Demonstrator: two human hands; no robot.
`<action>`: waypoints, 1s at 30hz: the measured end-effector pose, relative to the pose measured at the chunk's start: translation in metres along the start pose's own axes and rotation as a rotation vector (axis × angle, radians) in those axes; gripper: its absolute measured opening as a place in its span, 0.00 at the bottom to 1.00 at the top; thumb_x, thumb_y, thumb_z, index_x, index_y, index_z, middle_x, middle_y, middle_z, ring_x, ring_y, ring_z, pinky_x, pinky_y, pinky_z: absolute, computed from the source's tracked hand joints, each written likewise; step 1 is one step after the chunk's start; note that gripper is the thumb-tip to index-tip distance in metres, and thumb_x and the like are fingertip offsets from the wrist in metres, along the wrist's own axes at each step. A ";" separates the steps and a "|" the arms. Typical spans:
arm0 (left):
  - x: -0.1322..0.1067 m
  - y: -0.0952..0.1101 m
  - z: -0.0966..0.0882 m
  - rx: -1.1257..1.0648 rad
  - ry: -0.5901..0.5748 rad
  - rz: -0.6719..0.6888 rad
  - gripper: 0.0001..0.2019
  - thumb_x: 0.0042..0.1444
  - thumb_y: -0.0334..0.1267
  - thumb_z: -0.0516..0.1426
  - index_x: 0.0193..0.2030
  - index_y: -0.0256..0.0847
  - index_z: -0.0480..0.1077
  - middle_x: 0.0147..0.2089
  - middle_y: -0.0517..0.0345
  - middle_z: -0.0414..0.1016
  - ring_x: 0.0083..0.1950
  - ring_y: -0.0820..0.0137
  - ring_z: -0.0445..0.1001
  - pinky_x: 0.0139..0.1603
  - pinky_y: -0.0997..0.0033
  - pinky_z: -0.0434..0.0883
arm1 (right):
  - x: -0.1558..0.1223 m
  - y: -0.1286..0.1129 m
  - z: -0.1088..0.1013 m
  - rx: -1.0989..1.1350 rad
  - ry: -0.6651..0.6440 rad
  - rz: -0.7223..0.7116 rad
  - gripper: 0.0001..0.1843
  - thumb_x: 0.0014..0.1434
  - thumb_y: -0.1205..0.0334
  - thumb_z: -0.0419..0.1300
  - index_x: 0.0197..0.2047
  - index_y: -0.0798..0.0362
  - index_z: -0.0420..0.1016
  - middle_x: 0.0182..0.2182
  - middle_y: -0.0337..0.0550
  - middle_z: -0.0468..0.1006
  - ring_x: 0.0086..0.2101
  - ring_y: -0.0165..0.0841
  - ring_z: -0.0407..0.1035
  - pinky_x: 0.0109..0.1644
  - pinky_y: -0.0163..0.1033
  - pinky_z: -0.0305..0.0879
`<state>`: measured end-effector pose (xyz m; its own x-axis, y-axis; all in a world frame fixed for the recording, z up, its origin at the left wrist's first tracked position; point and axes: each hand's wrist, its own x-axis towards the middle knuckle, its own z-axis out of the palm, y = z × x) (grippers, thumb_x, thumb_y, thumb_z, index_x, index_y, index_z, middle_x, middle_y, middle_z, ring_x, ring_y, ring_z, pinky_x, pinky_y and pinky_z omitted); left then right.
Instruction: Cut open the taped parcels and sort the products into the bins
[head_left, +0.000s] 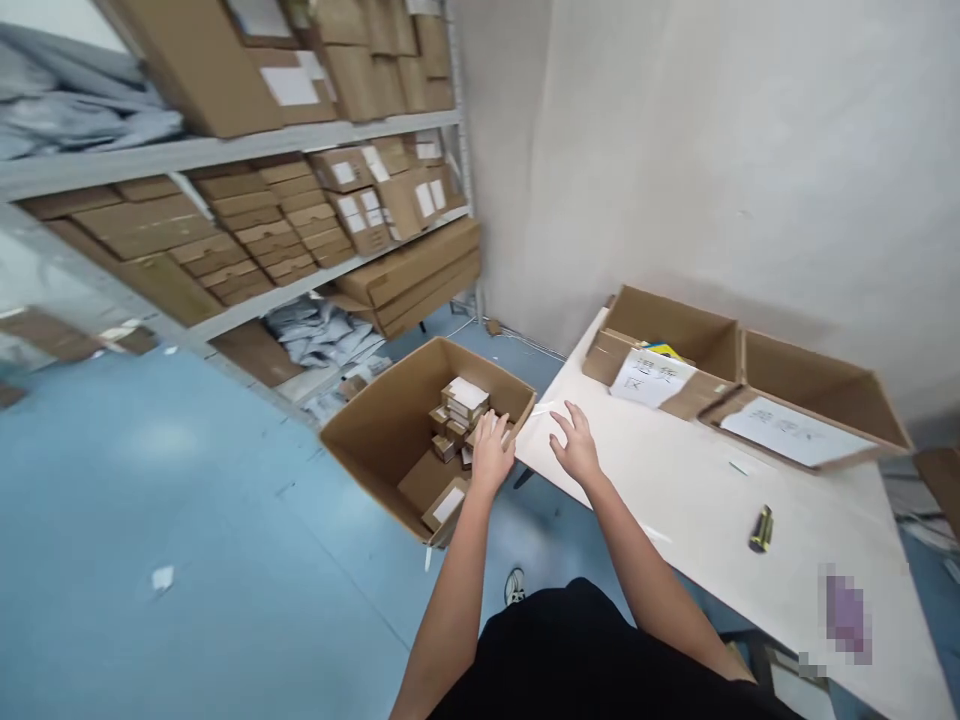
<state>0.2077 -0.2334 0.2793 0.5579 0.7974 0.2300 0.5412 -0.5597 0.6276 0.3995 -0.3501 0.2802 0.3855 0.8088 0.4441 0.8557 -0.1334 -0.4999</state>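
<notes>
Along your left stood the pale rack (225,150), shelves full of brown boxes; to your right, the white table (675,480). Beside the table's left end, a deep open carton (382,420), contact with the table not to be told; its tall walls seemed to call for a reach from above, forearm kept off the rim. On the table, side by side, a left open box (675,318) and a right open box (810,375), each with a handwritten sheet on its front. Your left hand (493,455) hung over the carton's rim on your side, fingers extended and slightly apart, no box seen in its grip; whether the tips touched one could not be told. Your right hand (579,450) was spread wide above the table's edge, holding nothing, and looked well placed to steady that rim. Inside the carton: a flat box (448,503) with a white label near the closest wall, and small boxes (465,398) piled just by your left fingers. Pile uneven, so working from the top down, thumb and fingers squarely on opposite sides, would likely have kept it from toppling; dragging from below looked risky. Smallest noted: a black-and-yellow tool (761,530) on the table, well apart from both hands, best left there.
</notes>
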 end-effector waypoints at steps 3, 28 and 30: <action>-0.010 -0.053 -0.032 0.010 0.102 -0.185 0.27 0.65 0.39 0.57 0.71 0.44 0.66 0.78 0.47 0.58 0.79 0.50 0.53 0.77 0.44 0.58 | 0.032 -0.033 0.048 0.051 -0.092 -0.109 0.25 0.65 0.63 0.58 0.65 0.50 0.74 0.72 0.54 0.60 0.71 0.50 0.52 0.72 0.63 0.58; 0.184 -0.291 0.117 0.013 -0.127 -0.643 0.33 0.59 0.36 0.63 0.72 0.46 0.64 0.80 0.43 0.51 0.76 0.49 0.61 0.69 0.48 0.70 | 0.273 0.055 0.358 0.171 -0.511 -0.110 0.30 0.64 0.65 0.58 0.69 0.50 0.69 0.72 0.53 0.60 0.70 0.51 0.54 0.72 0.60 0.60; 0.206 -0.318 0.160 -0.027 -0.207 -0.683 0.35 0.58 0.36 0.64 0.73 0.46 0.64 0.81 0.42 0.47 0.75 0.48 0.62 0.67 0.49 0.72 | 0.273 0.074 0.388 0.154 -0.546 -0.095 0.32 0.63 0.66 0.58 0.70 0.50 0.69 0.72 0.54 0.60 0.69 0.52 0.56 0.70 0.60 0.61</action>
<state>0.2515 0.0731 0.0077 0.2093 0.9071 -0.3653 0.7982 0.0573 0.5997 0.4340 0.0828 0.0755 0.0403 0.9971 0.0641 0.8017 0.0060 -0.5977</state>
